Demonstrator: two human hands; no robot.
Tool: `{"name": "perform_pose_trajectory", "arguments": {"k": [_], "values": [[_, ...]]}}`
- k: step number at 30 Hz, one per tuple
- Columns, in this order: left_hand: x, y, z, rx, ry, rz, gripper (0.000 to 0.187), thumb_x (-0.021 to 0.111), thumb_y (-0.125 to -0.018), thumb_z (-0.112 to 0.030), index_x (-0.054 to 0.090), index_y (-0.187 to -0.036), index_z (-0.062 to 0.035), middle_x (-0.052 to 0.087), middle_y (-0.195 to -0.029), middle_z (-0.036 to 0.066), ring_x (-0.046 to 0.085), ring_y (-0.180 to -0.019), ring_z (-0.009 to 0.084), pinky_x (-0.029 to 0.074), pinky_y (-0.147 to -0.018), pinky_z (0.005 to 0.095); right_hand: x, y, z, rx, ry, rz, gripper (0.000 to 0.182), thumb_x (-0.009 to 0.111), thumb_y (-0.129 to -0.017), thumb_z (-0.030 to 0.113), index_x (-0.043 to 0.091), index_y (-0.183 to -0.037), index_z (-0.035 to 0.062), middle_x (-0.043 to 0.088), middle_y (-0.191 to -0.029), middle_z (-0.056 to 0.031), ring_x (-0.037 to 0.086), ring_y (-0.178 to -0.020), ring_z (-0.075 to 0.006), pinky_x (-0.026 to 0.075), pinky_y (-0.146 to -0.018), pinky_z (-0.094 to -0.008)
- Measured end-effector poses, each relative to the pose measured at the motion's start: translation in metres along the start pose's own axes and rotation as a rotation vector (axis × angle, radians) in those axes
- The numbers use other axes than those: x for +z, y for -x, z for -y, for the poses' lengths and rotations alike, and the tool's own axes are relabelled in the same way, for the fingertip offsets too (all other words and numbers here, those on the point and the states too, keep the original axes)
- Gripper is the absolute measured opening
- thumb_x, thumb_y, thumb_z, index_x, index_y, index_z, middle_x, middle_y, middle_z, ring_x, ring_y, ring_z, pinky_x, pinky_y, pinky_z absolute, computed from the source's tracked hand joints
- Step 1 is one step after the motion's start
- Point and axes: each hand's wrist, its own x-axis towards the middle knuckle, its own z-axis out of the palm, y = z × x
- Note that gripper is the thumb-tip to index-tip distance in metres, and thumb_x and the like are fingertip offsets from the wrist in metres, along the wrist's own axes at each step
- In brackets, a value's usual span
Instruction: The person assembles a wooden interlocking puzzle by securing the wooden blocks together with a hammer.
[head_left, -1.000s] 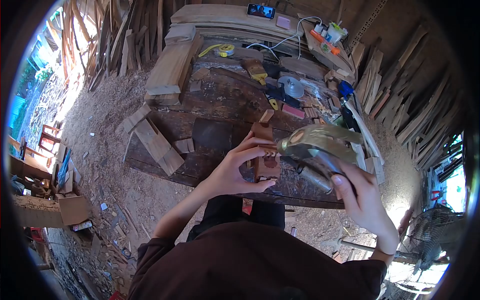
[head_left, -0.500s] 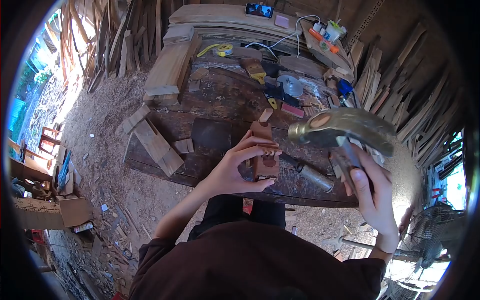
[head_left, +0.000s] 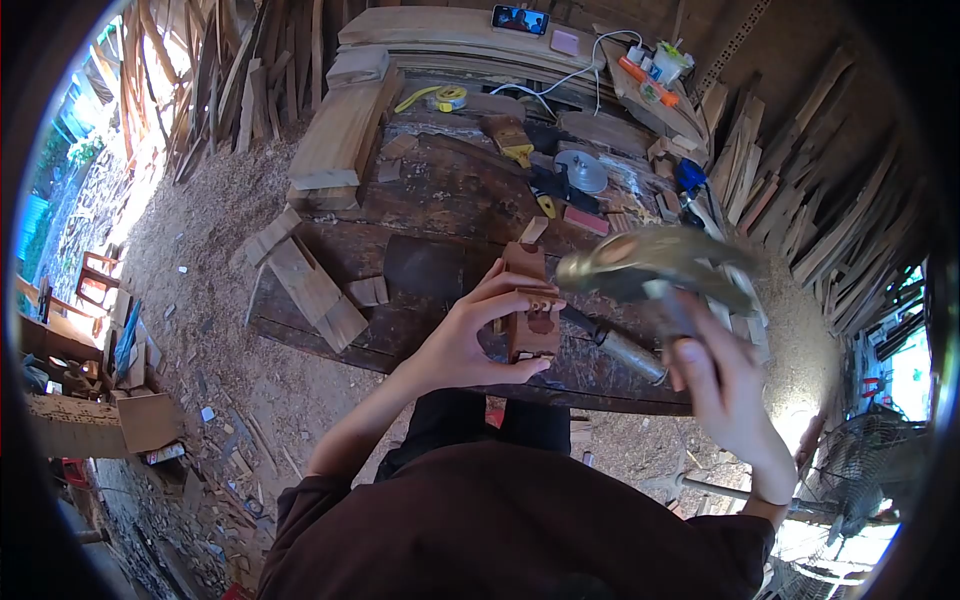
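My left hand (head_left: 480,335) is closed around a reddish-brown wooden block (head_left: 526,262) with rounded cut-outs, near the bench's front edge. Its fingers cross the middle of the block and hide part of it. In my right hand (head_left: 728,385) is a claw hammer (head_left: 640,262), gripped by the handle and blurred by motion. The hammer's round face points left, just right of the block and apart from it. Between the two hands, a tool with a dark shaft and a grey cylindrical handle (head_left: 630,356) lies on the bench.
The worn wooden workbench (head_left: 440,205) carries a thick plank (head_left: 345,140), wood offcuts (head_left: 315,290), a yellow tape measure (head_left: 450,98), a paintbrush (head_left: 510,140) and a grey disc (head_left: 582,172). A phone (head_left: 520,20) stands at the back. Shavings (head_left: 220,230) cover the floor.
My right hand has brought the hammer left, its head now closer to the block. My left hand and the block have stayed in place.
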Motion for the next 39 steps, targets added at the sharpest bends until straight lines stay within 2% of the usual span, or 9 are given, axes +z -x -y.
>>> {"name": "perform_pose_trajectory", "arguments": {"k": [3,7,9,12,15,22,26,35,39], "values": [[0.0,0.002,0.005,0.014,0.012,0.001,0.053,0.081,-0.073,-0.023,0.065,-0.122,-0.0112,0.06,-0.125,0.007,0.052,-0.126,0.0256,0.014,-0.12,0.0562,-0.002,-0.008,0.008,0.256,-0.18,0.237,0.03,0.058,-0.098,0.013,0.06,-0.123,-0.0024,0.062,-0.078,-0.0164,0.062,-0.065,-0.0226,0.049,-0.063,-0.0342],[-0.002,0.0,0.0,-0.002,0.003,0.002,0.053,0.081,-0.073,-0.024,0.065,-0.122,-0.0113,0.06,-0.124,0.007,0.053,-0.125,0.026,0.014,-0.12,0.056,-0.015,-0.003,0.003,0.048,-0.01,0.089,0.035,0.056,-0.099,0.014,0.056,-0.129,-0.0016,0.062,-0.078,-0.014,0.06,-0.063,-0.0208,0.049,-0.062,-0.0331],[-0.002,-0.001,-0.001,0.002,-0.006,0.012,0.053,0.081,-0.073,-0.024,0.065,-0.123,-0.0113,0.06,-0.124,0.007,0.053,-0.125,0.0263,0.014,-0.12,0.0558,-0.019,-0.004,0.011,0.107,-0.066,0.109,0.036,0.057,-0.098,0.014,0.054,-0.131,-0.0018,0.063,-0.079,-0.014,0.061,-0.061,-0.0222,0.049,-0.06,-0.0331],[0.001,0.001,0.0,-0.01,0.002,-0.01,0.053,0.084,-0.067,-0.018,0.067,-0.116,-0.005,0.062,-0.122,0.01,0.055,-0.123,0.0258,0.015,-0.12,0.0536,0.005,0.001,-0.005,-0.008,-0.042,0.051,0.03,0.058,-0.098,0.013,0.057,-0.122,-0.0035,0.064,-0.082,-0.0175,0.061,-0.062,-0.0256,0.05,-0.061,-0.0346],[0.001,0.004,0.006,-0.007,0.007,0.004,0.049,0.083,-0.071,-0.023,0.065,-0.112,-0.0061,0.061,-0.123,0.01,0.054,-0.123,0.0286,0.015,-0.12,0.055,0.006,-0.004,-0.003,0.071,-0.108,0.194,0.029,0.059,-0.097,0.013,0.057,-0.12,-0.0046,0.063,-0.082,-0.0186,0.062,-0.065,-0.0273,0.05,-0.064,-0.0353],[-0.002,-0.001,-0.001,0.006,0.008,-0.023,0.051,0.084,-0.066,-0.017,0.065,-0.111,-0.0021,0.061,-0.122,0.012,0.056,-0.122,0.0276,0.014,-0.12,0.0532,-0.015,0.0,0.017,0.205,-0.181,0.125,0.031,0.057,-0.099,0.014,0.056,-0.125,-0.0031,0.06,-0.078,-0.0164,0.06,-0.065,-0.0234,0.05,-0.065,-0.0355],[-0.001,0.002,0.004,0.016,-0.011,-0.006,0.049,0.082,-0.071,-0.022,0.064,-0.114,-0.0065,0.06,-0.124,0.009,0.053,-0.124,0.0278,0.015,-0.12,0.0552,0.01,-0.003,-0.003,0.094,-0.154,0.198,0.033,0.056,-0.1,0.014,0.056,-0.128,-0.0026,0.059,-0.077,-0.0145,0.058,-0.061,-0.0205,0.049,-0.061,-0.0335],[-0.004,-0.003,0.002,-0.01,-0.026,-0.018,0.051,0.082,-0.072,-0.022,0.065,-0.119,-0.0087,0.06,-0.125,0.008,0.052,-0.125,0.0268,0.019,-0.119,0.053,-0.008,0.004,-0.004,0.194,-0.203,0.015,0.036,0.051,-0.102,0.016,0.056,-0.134,0.0012,0.061,-0.074,-0.0076,0.055,-0.059,-0.0101,0.045,-0.059,-0.025],[-0.003,-0.002,0.002,-0.027,0.023,-0.015,0.056,0.082,-0.073,-0.02,0.061,-0.123,-0.0089,0.059,-0.126,0.008,0.053,-0.124,0.0269,0.023,-0.117,0.0514,0.004,0.001,-0.031,0.249,0.024,-0.041,0.035,0.054,-0.1,0.016,0.056,-0.13,-0.0009,0.064,-0.077,-0.0142,0.06,-0.061,-0.0187,0.049,-0.062,-0.0321]]}}
